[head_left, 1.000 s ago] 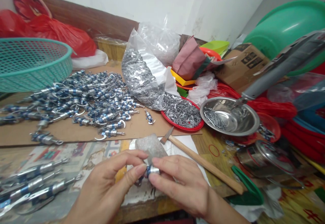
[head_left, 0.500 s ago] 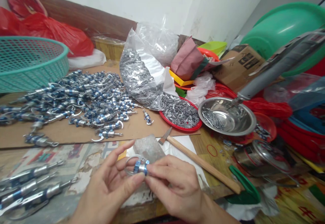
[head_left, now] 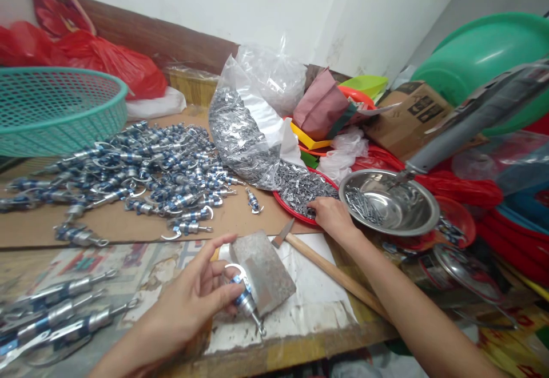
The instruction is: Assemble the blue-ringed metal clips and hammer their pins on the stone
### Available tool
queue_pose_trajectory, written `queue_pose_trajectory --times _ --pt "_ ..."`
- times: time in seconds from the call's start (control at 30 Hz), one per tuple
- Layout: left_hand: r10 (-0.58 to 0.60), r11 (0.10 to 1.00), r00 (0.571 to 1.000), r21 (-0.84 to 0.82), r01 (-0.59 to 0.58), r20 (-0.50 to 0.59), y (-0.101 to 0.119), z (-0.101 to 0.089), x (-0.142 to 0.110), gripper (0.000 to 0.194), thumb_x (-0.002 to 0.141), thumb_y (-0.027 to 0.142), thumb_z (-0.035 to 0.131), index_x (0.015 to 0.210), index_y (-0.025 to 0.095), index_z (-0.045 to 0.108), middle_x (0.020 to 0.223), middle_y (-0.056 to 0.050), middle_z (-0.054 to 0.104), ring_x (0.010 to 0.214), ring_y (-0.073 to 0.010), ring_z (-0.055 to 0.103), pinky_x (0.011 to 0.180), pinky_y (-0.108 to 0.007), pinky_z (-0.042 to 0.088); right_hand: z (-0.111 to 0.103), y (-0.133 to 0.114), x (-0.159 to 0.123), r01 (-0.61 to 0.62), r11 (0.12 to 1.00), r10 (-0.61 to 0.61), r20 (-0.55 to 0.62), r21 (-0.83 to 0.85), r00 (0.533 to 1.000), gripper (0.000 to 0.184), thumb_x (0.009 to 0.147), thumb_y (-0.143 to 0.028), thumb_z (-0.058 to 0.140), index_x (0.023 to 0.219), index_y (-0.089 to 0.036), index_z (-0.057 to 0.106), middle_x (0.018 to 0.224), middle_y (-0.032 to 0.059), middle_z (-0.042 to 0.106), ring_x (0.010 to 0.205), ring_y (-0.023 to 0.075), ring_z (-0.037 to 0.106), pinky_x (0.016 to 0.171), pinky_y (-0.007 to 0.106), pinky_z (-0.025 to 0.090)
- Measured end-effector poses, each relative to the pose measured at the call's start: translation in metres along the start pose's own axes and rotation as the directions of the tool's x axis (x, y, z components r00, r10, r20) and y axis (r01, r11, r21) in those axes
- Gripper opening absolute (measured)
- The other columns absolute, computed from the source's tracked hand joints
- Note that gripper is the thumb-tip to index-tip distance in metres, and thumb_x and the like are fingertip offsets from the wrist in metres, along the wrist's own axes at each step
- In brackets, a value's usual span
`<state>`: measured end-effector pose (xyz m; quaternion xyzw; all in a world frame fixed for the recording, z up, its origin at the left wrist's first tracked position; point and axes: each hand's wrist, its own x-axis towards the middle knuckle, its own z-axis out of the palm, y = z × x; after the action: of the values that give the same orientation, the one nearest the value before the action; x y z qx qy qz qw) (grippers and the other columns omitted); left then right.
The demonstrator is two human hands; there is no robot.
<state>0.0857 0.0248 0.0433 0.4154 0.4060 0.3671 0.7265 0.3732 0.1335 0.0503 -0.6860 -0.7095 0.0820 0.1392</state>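
Observation:
My left hand grips a blue and silver metal fitting between thumb and fingers. A curved silver arm stands out at its upper end and a thin rod with a small eye points down toward the worktop. Just beside it lies a grey metal block on white paper. My right hand reaches into a red dish of small flat metal pieces. Its fingers are bunched at the pile's edge, and whatever they pinch is hidden. A hammer with a wooden handle lies below my right forearm.
Many similar fittings are heaped on cardboard, with several more at front left. Behind the dish leans a clear bag of metal pieces. A steel bowl holds pins. A turquoise basket stands back left; a green basin back right.
My right hand has left the fitting and moved up and right to the red dish. My left hand still holds the fitting, now with its rod pointing down. The view has shifted slightly.

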Motion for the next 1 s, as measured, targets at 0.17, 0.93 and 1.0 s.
queue_pose_trajectory --times 0.17,0.93,1.0 --pt "0.016 0.998 0.999 -0.058 -0.019 -0.039 0.000 0.000 0.002 0.071 0.070 0.022 0.072 0.127 0.029 0.030 0.085 0.001 0.058 0.071 -0.0167 0.061 0.060 -0.030 0.050 -0.009 -0.002 0.001 -0.041 0.987 0.051 -0.059 0.156 0.997 0.015 0.088 -0.019 0.054 0.099 -0.014 0.063 0.105 0.0090 0.063 0.100 0.0221 0.059 0.088 0.041 0.046" --pt "0.040 0.994 0.989 -0.100 -0.055 -0.145 -0.005 0.004 0.006 0.067 0.066 0.019 0.075 0.121 0.027 0.039 0.084 0.004 0.058 0.059 -0.0105 0.058 0.050 -0.023 0.048 -0.016 -0.130 -0.074 0.415 0.814 -0.540 0.264 0.407 0.800 0.010 0.079 -0.014 0.065 0.085 -0.015 0.073 0.078 0.0038 0.068 0.071 0.0134 0.059 0.061 0.022 0.037" --pt "0.040 0.992 0.987 -0.111 -0.059 -0.158 -0.005 0.005 0.006 0.067 0.064 0.019 0.076 0.120 0.026 0.040 0.082 0.004 0.059 0.057 -0.0106 0.058 0.048 -0.023 0.048 -0.009 -0.130 -0.077 0.364 0.798 -0.506 0.208 0.480 0.837 0.011 0.077 -0.012 0.067 0.086 -0.015 0.072 0.076 0.0025 0.068 0.069 0.0124 0.059 0.061 0.021 0.039"
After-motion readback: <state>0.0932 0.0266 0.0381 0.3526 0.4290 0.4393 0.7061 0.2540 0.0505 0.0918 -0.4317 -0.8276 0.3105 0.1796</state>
